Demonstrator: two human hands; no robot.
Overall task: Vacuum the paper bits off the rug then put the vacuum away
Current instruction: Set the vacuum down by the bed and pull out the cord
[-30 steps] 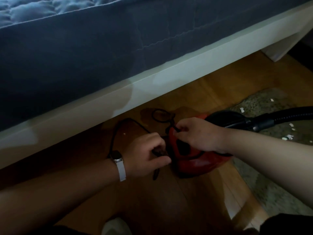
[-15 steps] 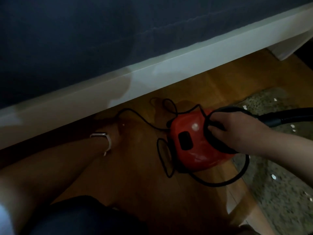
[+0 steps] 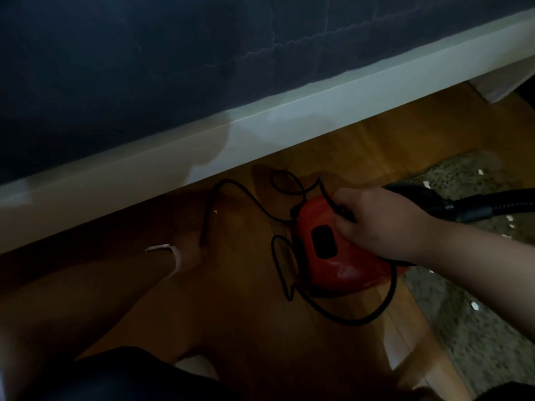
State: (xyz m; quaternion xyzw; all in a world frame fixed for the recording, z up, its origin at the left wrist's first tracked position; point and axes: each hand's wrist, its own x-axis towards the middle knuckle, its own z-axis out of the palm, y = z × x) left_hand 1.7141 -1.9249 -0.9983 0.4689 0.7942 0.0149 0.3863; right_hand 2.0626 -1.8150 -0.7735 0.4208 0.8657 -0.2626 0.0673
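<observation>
A small red canister vacuum (image 3: 327, 256) sits on the wooden floor beside the speckled rug (image 3: 477, 337). My right hand (image 3: 379, 224) grips the black handle on top of it. Its black hose (image 3: 498, 202) runs off to the right over the rug. The black cord (image 3: 362, 321) lies in loose loops around the vacuum and trails left to my left hand (image 3: 189, 244). That hand is in deep shadow beyond a white watch strap, with its fingers hidden. White paper bits (image 3: 474, 306) lie scattered on the rug.
A bed with a white frame (image 3: 289, 117) and a dark blue mattress (image 3: 173, 68) fills the upper view, with a gap beneath it. A white bed leg (image 3: 498, 85) stands at the far right. My knee in dark clothing (image 3: 115, 374) is at the bottom left.
My right hand left the cord at the vacuum's rear and took the top handle. My left hand drew back to the left, and the cord now lies unwound on the floor.
</observation>
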